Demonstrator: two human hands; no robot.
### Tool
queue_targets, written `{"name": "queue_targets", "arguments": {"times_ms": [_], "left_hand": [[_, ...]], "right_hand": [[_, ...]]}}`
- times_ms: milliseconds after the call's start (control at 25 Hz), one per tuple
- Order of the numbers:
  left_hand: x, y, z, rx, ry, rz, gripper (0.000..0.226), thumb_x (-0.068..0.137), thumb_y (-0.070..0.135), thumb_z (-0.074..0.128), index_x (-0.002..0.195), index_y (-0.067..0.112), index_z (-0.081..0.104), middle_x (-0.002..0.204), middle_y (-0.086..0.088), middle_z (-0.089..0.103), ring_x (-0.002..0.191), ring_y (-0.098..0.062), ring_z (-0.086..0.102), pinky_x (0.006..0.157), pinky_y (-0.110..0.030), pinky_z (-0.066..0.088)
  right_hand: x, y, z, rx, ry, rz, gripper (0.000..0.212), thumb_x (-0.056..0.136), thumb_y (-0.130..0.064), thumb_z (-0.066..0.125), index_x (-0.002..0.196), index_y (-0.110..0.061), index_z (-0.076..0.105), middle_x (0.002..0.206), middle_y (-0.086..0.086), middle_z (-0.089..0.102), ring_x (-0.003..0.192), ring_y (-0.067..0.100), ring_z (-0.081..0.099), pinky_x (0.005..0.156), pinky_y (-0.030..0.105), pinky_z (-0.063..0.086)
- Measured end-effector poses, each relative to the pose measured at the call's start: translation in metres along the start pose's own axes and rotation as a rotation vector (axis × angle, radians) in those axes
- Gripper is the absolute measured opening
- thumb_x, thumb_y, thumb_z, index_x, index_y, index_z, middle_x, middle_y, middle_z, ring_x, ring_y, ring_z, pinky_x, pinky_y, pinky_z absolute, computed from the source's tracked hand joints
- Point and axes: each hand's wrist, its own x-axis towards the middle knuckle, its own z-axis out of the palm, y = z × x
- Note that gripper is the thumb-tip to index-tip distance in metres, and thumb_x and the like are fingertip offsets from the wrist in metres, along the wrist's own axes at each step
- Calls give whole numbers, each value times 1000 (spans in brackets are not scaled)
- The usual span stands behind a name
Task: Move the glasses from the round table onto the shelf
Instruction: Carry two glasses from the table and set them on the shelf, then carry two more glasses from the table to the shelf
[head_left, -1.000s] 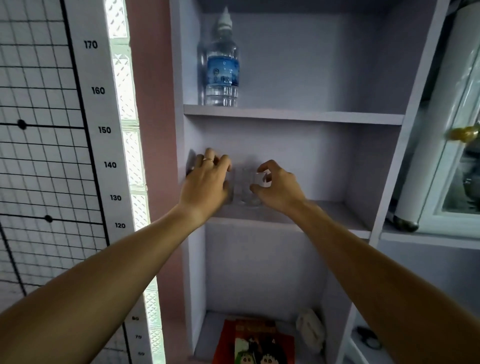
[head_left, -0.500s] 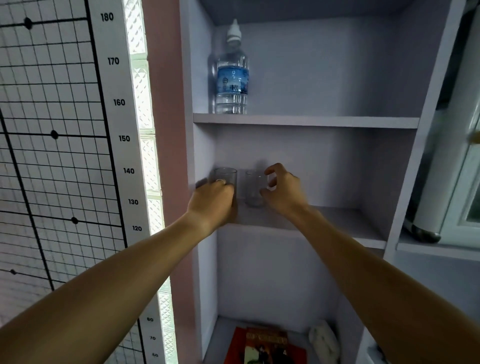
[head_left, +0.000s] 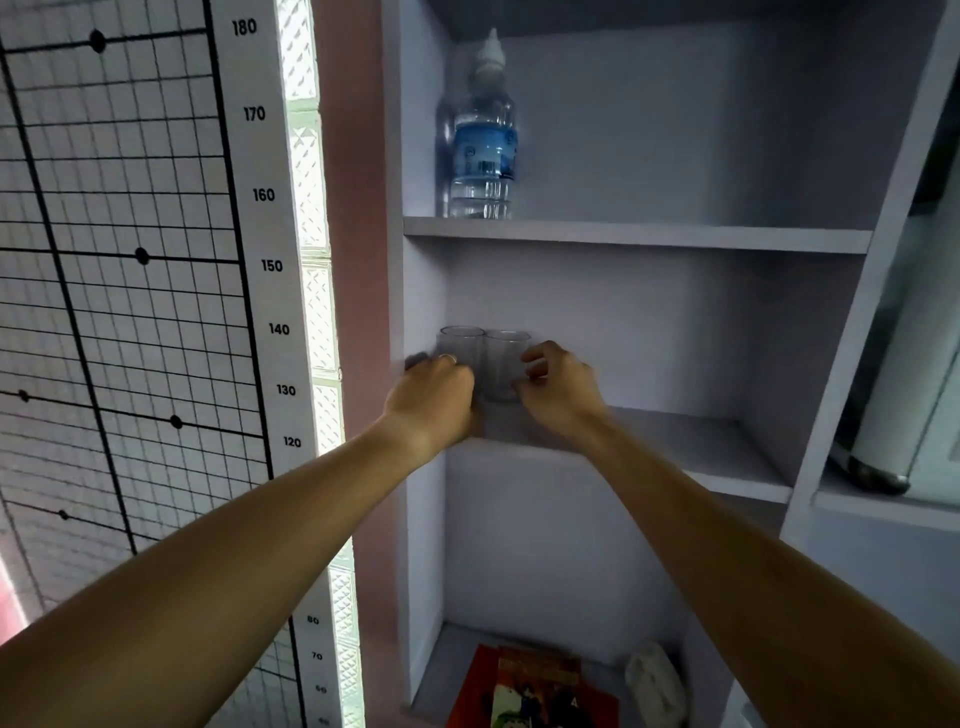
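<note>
1. Left hand (head_left: 434, 397) is curled on the left glass (head_left: 460, 349); right hand (head_left: 558, 387), at its 3 o'clock, looks loosely cupped round the right glass (head_left: 506, 364), though blur hides the contact.
2. Both glasses stand upright on the middle shelf (head_left: 691, 447), touching.
3. At 12 o'clock above, a water bottle (head_left: 483, 140).
4. Placement appears done; only letting go remains.

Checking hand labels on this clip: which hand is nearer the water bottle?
Left. The left hand sits almost straight below the water bottle, one shelf level down; the right hand is at that level, further right.
</note>
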Motion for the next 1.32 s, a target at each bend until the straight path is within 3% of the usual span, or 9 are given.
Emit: {"name": "queue_targets", "arguments": {"times_ms": [120, 200, 360, 520, 680, 880, 1080, 1200, 1320], "left_hand": [[-6, -3, -1, -81, -33, 12, 22, 88, 25, 57, 83, 5, 66, 90, -15, 70, 81, -34, 66, 69, -29, 41], [-14, -10, -8, -238, -42, 53, 18, 86, 22, 60, 78, 6, 64, 82, -10, 71, 75, -29, 67, 64, -24, 38], [-48, -49, -33, -437, -30, 55, 14, 85, 21, 70, 97, 19, 77, 80, 8, 74, 69, -6, 66, 67, -19, 49], [-120, -136, -65, -344, -114, -167, 14, 88, 34, 71, 98, 25, 74, 88, 13, 73, 79, -1, 68, 77, -28, 57], [-220, -221, -117, -178, -236, -478, 17, 84, 45, 69, 97, 33, 70, 87, 17, 66, 84, -8, 65, 74, -30, 51], [-402, -303, -225, 68, -244, -825, 20, 85, 37, 70, 102, 25, 74, 93, 8, 70, 87, -15, 64, 80, -28, 49], [-602, -341, -346, 167, -222, -1077, 16, 86, 36, 71, 98, 26, 74, 75, 23, 57, 77, -8, 59, 61, -15, 37], [-717, -351, -420, 219, -224, -1233, 19, 85, 43, 69, 98, 29, 71, 84, 16, 61, 83, -8, 60, 69, -23, 42], [-802, -359, -476, 269, -208, -1348, 16, 84, 46, 68, 94, 35, 68, 92, 12, 64, 86, -8, 61, 74, -27, 46]], "right_hand": [[-5, -2, 0, -10, -14, -9, 29, 89, -15, 64, 118, -11, 65, 113, 8, 71, 102, 24, 66, 84, 25, 51], [-10, -5, 1, -12, 8, -41, 24, 89, -15, 63, 112, -11, 69, 108, 8, 72, 98, 26, 67, 85, 32, 53], [-20, -31, 18, 57, -26, -135, 10, 85, -17, 68, 94, -18, 70, 83, -5, 71, 81, 18, 68, 71, 25, 53], [-41, -92, 63, 153, -253, -302, 12, 86, -28, 73, 89, -33, 63, 77, -19, 65, 70, 1, 64, 57, 9, 50], [-75, -182, 133, 171, -459, -436, 14, 85, -36, 73, 95, -35, 64, 82, -17, 64, 74, 1, 62, 63, 20, 49], [-180, -348, 227, 249, -759, -668, 23, 83, -37, 74, 104, -31, 68, 91, -9, 67, 83, 9, 63, 60, 15, 39], [-334, -512, 297, 362, -954, -858, 23, 83, -30, 73, 104, -22, 71, 87, -4, 65, 66, 6, 60, 49, 8, 40], [-439, -614, 322, 379, -1052, -1001, 22, 83, -34, 72, 103, -24, 69, 86, -7, 61, 76, 12, 59, 64, 22, 43], [-523, -695, 334, 459, -1117, -1081, 15, 82, -36, 72, 95, -31, 66, 85, -12, 62, 73, 3, 57, 57, 21, 40]]}}
